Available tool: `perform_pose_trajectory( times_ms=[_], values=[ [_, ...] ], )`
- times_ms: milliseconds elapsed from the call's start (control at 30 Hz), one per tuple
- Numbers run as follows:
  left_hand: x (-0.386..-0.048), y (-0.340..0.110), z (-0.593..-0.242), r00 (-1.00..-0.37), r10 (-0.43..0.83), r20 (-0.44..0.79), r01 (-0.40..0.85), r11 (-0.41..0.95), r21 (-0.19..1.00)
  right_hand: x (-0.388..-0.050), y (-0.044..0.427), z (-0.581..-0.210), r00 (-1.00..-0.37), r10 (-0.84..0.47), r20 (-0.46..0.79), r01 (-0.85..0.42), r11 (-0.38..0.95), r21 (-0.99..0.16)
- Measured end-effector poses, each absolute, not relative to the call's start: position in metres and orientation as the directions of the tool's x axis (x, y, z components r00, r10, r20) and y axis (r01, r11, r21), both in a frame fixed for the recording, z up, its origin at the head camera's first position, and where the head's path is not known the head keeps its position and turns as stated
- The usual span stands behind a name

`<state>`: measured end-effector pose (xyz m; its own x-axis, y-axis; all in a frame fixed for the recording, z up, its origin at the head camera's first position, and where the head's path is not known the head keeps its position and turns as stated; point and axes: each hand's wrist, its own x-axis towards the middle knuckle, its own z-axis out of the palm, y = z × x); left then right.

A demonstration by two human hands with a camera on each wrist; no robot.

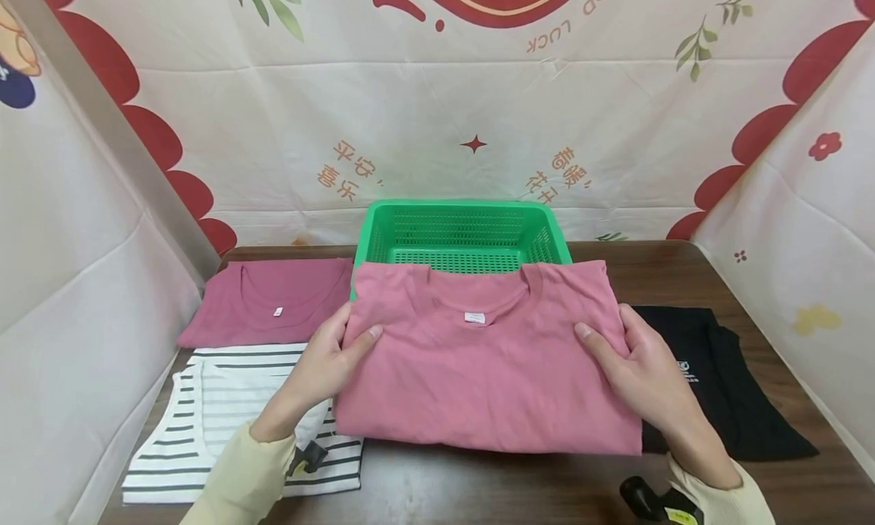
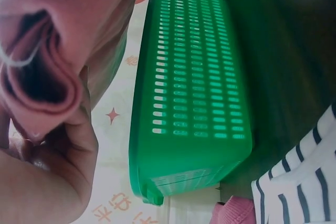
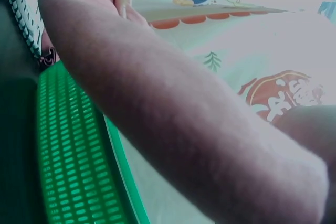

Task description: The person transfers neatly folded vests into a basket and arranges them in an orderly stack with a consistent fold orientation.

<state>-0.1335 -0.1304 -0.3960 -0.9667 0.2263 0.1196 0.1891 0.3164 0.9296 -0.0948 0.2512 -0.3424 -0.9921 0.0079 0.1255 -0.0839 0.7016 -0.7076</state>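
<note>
Spanning the whole back, a pale printed cloth (image 1: 424, 92); below it, a brown surface (image 1: 437, 479). Next in size, a pink shirt (image 1: 488, 373), folded into a rough rectangle, held up over the surface and hiding the near part of a green basket (image 1: 458, 225) in the head view. Judging from this, folding apparently done and shirt lifted; setting down not yet done. No garment visible in the exposed part of the basket.

At left, a striped garment (image 1: 239, 403) laid flat; at right, a black garment (image 1: 738, 396), partly covered by the right arm; beyond the stripes, a dark pink garment (image 1: 287, 293). None of the three held or in the basket, so probably still to be handled.

Smaller, left grip (image 1: 331, 358) and right grip (image 1: 645, 369), both clamped on the pink shirt at opposite sides, thumbs on its front. In the left wrist view only, the hollow, layered fold at the shirt's edge with fingers curled beneath. In the right wrist view, the basket's slotted wall behind a broad blurred form; cannot tell finger placement there. Smallest, in the head view alone, a white neck label (image 1: 475, 317).
</note>
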Motion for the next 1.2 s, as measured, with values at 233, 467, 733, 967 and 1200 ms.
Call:
perform_pose_trajectory(
  times_ms=[233,467,733,967,1200],
  values=[
    [-0.148,-0.131,-0.393,-0.975,0.199,0.095,0.159,0.334,0.929,-0.112,0.252,-0.344,-0.992,-0.019,0.127,-0.104,0.691,-0.716],
    [-0.161,-0.131,-0.392,-0.977,0.199,0.081,0.149,0.357,0.922,-0.128,0.252,-0.341,-0.991,-0.030,0.132,-0.114,0.704,-0.701],
    [-0.179,-0.135,-0.384,-0.979,0.196,0.052,0.121,0.355,0.927,-0.153,0.250,-0.336,-0.996,-0.051,0.079,-0.092,0.701,-0.708],
    [-0.196,-0.135,-0.378,-0.980,0.199,0.032,0.104,0.363,0.926,-0.173,0.252,-0.334,-0.997,-0.057,0.059,-0.082,0.706,-0.704],
    [-0.210,-0.134,-0.372,-0.981,0.193,-0.027,0.045,0.359,0.932,-0.188,0.252,-0.332,-0.998,-0.060,0.036,-0.068,0.698,-0.713]
  ],
)
